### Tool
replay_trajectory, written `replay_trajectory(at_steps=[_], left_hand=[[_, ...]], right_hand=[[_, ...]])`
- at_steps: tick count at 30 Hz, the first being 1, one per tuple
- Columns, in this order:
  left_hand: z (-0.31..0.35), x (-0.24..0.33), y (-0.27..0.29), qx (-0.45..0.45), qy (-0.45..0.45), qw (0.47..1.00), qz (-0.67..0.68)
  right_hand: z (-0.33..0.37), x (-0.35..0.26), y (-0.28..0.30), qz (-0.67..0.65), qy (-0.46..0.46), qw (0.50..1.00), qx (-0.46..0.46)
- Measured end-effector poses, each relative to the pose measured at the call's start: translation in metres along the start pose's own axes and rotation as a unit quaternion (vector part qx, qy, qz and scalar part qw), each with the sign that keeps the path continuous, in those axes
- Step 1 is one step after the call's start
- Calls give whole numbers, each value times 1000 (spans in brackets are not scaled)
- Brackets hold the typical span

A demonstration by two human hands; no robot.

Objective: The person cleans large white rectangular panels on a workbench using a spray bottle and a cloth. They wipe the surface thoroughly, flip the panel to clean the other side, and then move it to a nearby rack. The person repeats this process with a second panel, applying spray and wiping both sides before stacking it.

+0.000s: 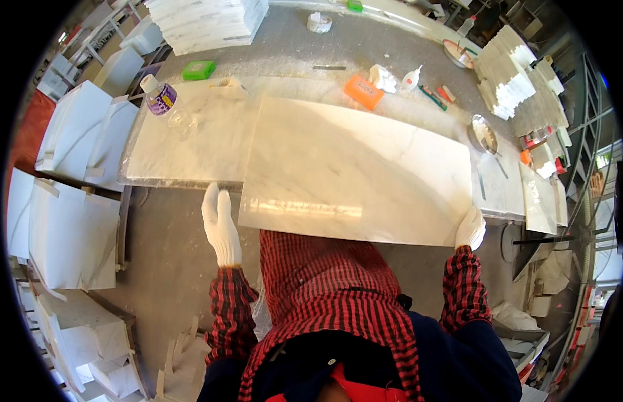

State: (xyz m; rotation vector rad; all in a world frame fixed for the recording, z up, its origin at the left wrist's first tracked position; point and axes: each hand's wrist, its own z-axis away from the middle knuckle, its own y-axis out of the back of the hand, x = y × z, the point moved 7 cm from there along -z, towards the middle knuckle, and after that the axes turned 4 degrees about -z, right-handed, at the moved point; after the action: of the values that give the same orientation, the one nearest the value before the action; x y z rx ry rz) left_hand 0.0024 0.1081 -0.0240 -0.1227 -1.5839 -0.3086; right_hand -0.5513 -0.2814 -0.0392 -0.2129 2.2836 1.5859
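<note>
My left hand point(221, 226) and right hand point(470, 230) are each fitted with a white knitted glove point(226, 249). Red-and-black checked sleeves point(465, 289) begin at the wrists; their fabric is loose and wrinkled. A red-and-black checked apron point(331, 278) covers my front. My upper garment point(455, 365) is dark navy. Bright red cloth point(341, 380) and a small pale button point(332, 362) show near the neck.
</note>
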Motion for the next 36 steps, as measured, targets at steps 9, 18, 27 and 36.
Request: replay_trajectory(at_steps=[9,18,27,36], left_hand=[[18,-23,-22,33,-47,996,-63],[16,-22,-24,28,-65,994,-81],[13,-14,-24,24,-61,986,-151],[20,-11,-33,20,-27,988,-154]], right_hand=[[-2,-44,19,149,29,988,14],[-71,-374,-93,-162,367,907,-124],[-109,-483,-167,42,222,937,-266],[-91,-296,4,-178,150,944,-234]])
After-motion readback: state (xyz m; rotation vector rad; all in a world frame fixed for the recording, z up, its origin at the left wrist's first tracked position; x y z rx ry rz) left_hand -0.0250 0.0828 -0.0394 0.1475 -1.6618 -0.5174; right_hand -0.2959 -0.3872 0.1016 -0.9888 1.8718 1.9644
